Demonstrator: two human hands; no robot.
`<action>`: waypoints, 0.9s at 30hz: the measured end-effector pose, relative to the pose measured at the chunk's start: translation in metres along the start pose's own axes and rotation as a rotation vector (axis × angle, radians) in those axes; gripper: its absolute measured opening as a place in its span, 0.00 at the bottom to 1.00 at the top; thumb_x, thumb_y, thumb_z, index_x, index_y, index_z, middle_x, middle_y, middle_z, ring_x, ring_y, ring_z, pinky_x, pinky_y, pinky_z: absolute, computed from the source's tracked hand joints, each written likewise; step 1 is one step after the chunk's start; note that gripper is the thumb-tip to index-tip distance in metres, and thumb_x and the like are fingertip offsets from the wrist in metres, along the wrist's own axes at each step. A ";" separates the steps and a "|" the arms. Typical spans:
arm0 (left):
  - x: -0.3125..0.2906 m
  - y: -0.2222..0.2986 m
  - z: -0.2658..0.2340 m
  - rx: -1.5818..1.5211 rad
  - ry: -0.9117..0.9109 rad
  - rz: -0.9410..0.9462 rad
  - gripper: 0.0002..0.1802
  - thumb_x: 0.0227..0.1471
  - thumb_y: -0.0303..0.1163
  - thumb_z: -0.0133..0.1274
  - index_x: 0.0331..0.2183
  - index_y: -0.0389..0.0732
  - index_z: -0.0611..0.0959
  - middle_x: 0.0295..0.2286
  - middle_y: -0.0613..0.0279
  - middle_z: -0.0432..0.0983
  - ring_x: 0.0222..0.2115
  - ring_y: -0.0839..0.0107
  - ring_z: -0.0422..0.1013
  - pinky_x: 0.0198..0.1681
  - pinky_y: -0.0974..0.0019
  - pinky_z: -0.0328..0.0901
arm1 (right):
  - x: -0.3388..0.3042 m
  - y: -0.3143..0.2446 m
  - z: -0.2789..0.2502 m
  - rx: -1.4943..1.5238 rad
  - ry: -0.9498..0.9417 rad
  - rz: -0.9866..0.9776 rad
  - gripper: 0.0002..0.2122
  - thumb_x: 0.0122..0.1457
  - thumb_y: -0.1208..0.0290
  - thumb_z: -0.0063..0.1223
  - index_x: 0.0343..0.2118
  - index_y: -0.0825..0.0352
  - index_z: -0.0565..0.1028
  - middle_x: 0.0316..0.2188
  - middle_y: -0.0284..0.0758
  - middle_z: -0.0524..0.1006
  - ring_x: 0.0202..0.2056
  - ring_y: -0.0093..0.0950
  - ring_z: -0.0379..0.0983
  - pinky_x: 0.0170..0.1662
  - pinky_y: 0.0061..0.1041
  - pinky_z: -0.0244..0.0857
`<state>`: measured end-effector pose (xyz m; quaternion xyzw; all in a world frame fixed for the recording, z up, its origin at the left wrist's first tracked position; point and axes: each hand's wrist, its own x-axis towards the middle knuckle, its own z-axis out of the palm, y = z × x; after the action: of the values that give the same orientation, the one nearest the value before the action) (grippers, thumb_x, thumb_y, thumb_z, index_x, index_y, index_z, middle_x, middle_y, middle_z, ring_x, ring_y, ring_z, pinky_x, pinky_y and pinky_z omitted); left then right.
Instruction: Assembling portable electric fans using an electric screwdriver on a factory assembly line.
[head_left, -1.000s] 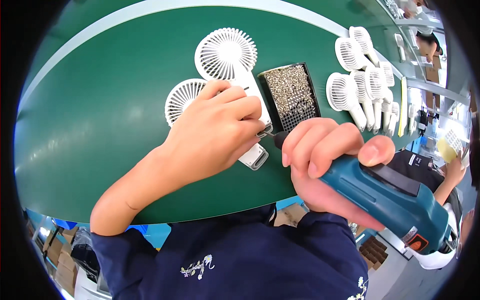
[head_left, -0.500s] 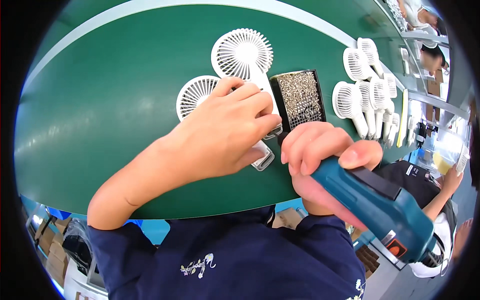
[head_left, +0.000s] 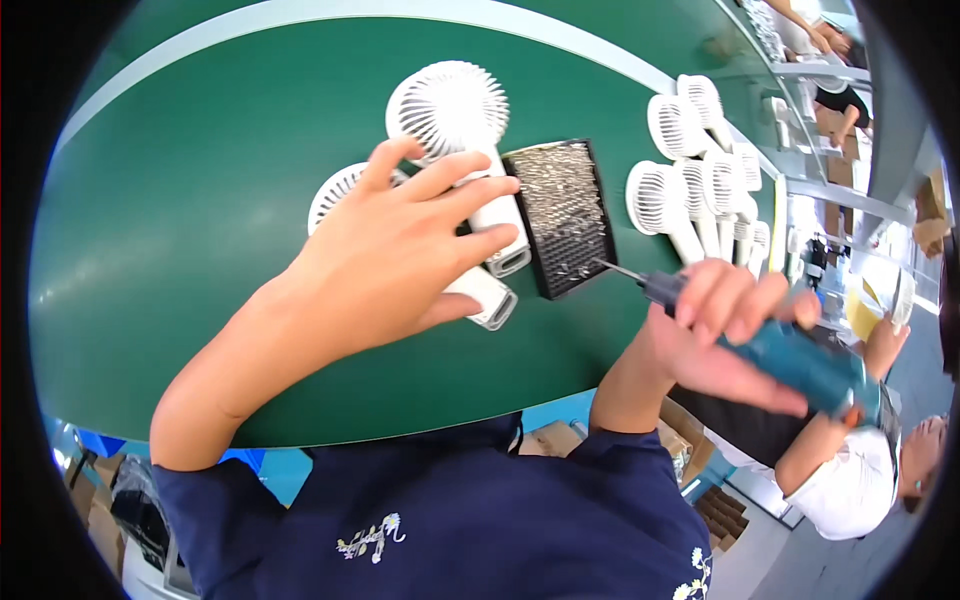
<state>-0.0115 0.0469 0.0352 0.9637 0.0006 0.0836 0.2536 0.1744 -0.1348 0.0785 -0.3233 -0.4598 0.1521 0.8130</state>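
Observation:
In my right hand (head_left: 735, 325) is a teal electric screwdriver (head_left: 800, 365), its thin bit pointing left over the near end of a black tray of small metal screws (head_left: 565, 205). My left hand (head_left: 410, 225) has its fingers spread above two white handheld fans. The farther fan (head_left: 448, 108) lies with its round grille away from me and its handle toward me, beside the tray. Most of the nearer fan (head_left: 485, 298) is hidden under my left hand; part of its grille and the handle end show. Whether my fingertips touch the fans, I cannot tell.
Several more white handheld fans (head_left: 665, 195) lie in a group at the right of the green table (head_left: 180, 200). Beyond the table's right edge, a co-worker in a white top (head_left: 845, 490) holds a white item. Further people sit at the far upper right.
My right hand has swung the screwdriver right, away from the fans, and its bit is now over the tray. My left hand's fingers have spread from a curled hold. The view has shifted slightly.

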 end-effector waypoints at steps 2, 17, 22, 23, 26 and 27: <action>0.003 0.004 0.003 -0.001 0.016 0.003 0.29 0.40 0.42 0.68 0.47 0.50 0.80 0.57 0.65 0.66 0.61 0.63 0.58 0.59 0.50 0.53 | -0.008 0.007 -0.016 0.102 0.060 0.079 0.39 0.54 0.25 0.40 0.51 0.61 0.65 0.22 0.34 0.68 0.15 0.26 0.65 0.18 0.27 0.62; 0.011 0.014 0.007 0.014 0.051 -0.050 0.33 0.37 0.40 0.70 0.48 0.49 0.80 0.57 0.62 0.66 0.60 0.55 0.59 0.56 0.49 0.57 | -0.019 0.015 -0.024 0.014 0.040 0.084 0.39 0.55 0.25 0.39 0.51 0.61 0.64 0.22 0.32 0.67 0.15 0.24 0.64 0.18 0.26 0.61; 0.007 0.038 0.011 -0.289 0.292 0.012 0.26 0.31 0.33 0.72 0.39 0.45 0.85 0.38 0.65 0.74 0.42 0.59 0.68 0.47 0.55 0.59 | -0.010 -0.009 0.005 0.208 0.036 0.088 0.28 0.64 0.44 0.47 0.50 0.68 0.64 0.23 0.30 0.68 0.16 0.21 0.66 0.18 0.22 0.65; 0.005 0.041 0.014 -0.287 0.287 0.009 0.26 0.31 0.33 0.72 0.39 0.45 0.85 0.38 0.65 0.74 0.42 0.59 0.68 0.47 0.55 0.59 | -0.009 -0.011 0.011 0.213 0.040 0.088 0.28 0.64 0.44 0.47 0.50 0.68 0.64 0.23 0.30 0.68 0.16 0.21 0.66 0.18 0.22 0.65; 0.005 0.044 0.023 -0.435 0.390 0.052 0.17 0.30 0.29 0.72 0.29 0.44 0.85 0.26 0.71 0.70 0.29 0.68 0.66 0.38 0.61 0.56 | -0.007 -0.011 0.023 0.235 0.031 0.116 0.27 0.64 0.45 0.48 0.50 0.68 0.65 0.23 0.30 0.69 0.16 0.19 0.67 0.17 0.18 0.67; 0.003 0.042 0.025 -0.432 0.388 0.049 0.17 0.30 0.29 0.72 0.29 0.44 0.85 0.26 0.71 0.70 0.29 0.68 0.66 0.38 0.61 0.56 | -0.008 -0.010 0.024 0.240 0.033 0.117 0.27 0.64 0.45 0.48 0.50 0.68 0.65 0.23 0.30 0.69 0.16 0.19 0.67 0.17 0.18 0.67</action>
<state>-0.0059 -0.0019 0.0345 0.8531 0.0081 0.2708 0.4459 0.1493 -0.1372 0.0889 -0.2524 -0.4055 0.2477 0.8429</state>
